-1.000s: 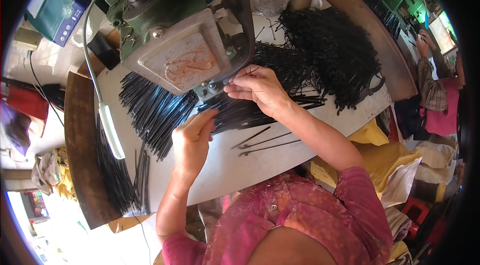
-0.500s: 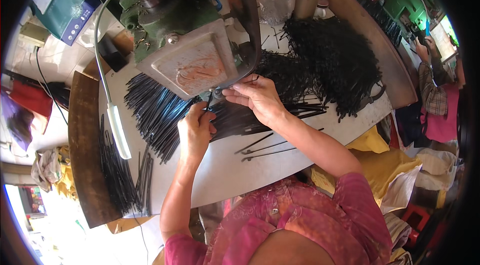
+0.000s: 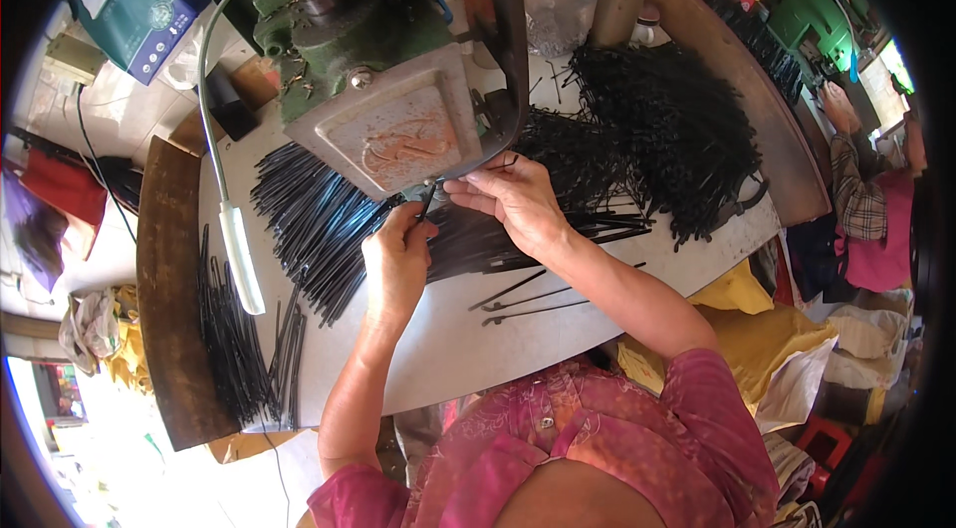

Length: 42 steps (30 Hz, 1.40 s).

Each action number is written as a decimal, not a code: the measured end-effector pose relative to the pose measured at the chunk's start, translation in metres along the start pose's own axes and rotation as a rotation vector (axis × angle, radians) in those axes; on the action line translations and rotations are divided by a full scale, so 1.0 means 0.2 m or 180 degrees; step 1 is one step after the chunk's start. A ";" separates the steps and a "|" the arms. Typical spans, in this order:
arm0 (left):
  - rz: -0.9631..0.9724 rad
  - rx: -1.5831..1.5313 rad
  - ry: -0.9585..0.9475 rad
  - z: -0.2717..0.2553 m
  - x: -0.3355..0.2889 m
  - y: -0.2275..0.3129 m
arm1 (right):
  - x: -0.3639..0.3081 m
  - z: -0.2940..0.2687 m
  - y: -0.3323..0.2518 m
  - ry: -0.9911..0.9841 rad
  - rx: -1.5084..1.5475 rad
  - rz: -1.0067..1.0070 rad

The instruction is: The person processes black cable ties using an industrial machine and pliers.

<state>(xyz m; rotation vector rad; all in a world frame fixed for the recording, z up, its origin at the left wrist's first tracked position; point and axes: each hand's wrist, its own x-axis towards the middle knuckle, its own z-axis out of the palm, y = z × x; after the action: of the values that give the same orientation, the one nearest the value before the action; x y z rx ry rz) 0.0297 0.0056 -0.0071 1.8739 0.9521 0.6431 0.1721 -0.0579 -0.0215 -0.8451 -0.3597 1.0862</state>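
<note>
My left hand and my right hand meet under the green press machine, at its lower front edge. Together they pinch a thin black rod that points up into the machine. Below my hands lies a spread pile of straight black rods on the grey worktable. Right of my right hand sits a big tangled heap of black rods. Three loose rods lie on the table near my right forearm.
A white lamp on a bent grey arm lies left of the machine. More black rods lie on the wooden bench at left. A teal box is far left. Another person works at right.
My left hand rose from the rod pile to the machine's front edge, joining my right hand on one rod. The view has shifted slightly down.
</note>
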 end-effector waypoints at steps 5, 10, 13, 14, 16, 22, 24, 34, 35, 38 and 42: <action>0.0060 0.0054 0.0017 0.01 0.01 -0.02 | 0.00 0.01 0.00 0.0082 -0.0028 -0.0038; 0.0037 0.0196 -0.0025 0.01 0.02 -0.01 | 0.00 0.01 0.00 0.0132 -0.0121 0.0024; 0.1425 0.1212 0.0406 0.01 0.03 -0.10 | 0.00 0.03 -0.01 0.0154 -0.0232 0.0093; 0.1427 0.1210 0.0403 0.01 0.03 -0.09 | 0.00 0.03 -0.01 0.0182 -0.0265 0.0095; 0.1480 0.2230 0.0327 0.01 0.01 -0.04 | 0.00 0.02 -0.01 0.0174 -0.0236 0.0084; 0.1482 0.1576 0.0341 0.02 0.01 -0.03 | 0.01 -0.01 0.01 0.0145 -0.0002 0.0160; 0.0558 0.0662 0.0011 0.01 0.02 0.02 | 0.01 -0.02 0.00 0.0129 0.0108 0.0199; -0.1457 -0.3558 -0.0488 0.12 -0.12 0.08 | -0.15 -0.06 -0.19 0.0179 -0.0903 0.0432; -0.1439 -0.3607 -0.0527 0.14 -0.13 0.10 | -0.17 -0.06 -0.19 0.0245 -0.0570 0.0407; -0.1223 -0.3189 -0.0803 0.15 -0.19 0.14 | -0.23 -0.03 -0.14 0.0008 -0.0696 0.0510; 0.0793 -0.0071 -0.0118 0.03 -0.15 0.00 | -0.24 -0.04 -0.11 -0.0067 -0.0902 0.0560</action>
<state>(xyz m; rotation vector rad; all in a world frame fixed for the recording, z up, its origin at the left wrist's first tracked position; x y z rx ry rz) 0.0175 -0.0229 -0.0115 1.9948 0.6902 0.7602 0.1703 -0.1075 -0.0034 -1.1339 -0.4708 1.2251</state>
